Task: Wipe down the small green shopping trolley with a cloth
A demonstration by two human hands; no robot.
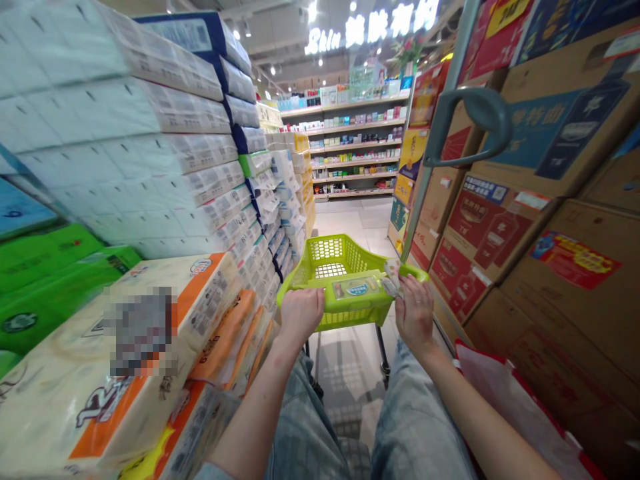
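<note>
A lime-green shopping cart [357,316] with a basket of pierced plastic stands right in front of me on dark legs. Its handle bar runs across the near side, with a clear-covered label [356,288] in the middle. My left hand [302,312] is wrapped round the left part of the handle. On the right end of the bar rests my right hand [414,310], its fingers curled over the edge. A small crumpled, pale patterned item [393,272] sits against the right hand's fingers; whether they grip it I cannot tell.
Stacked tissue packs [200,133] rise close on the left, with a large cream-and-orange pack [150,320] nearer me. Cardboard cartons [500,213] line the right side, beside a grey metal post with a looped handle [470,127]. Tiled aisle floor [345,217] leads to product shelves [357,147].
</note>
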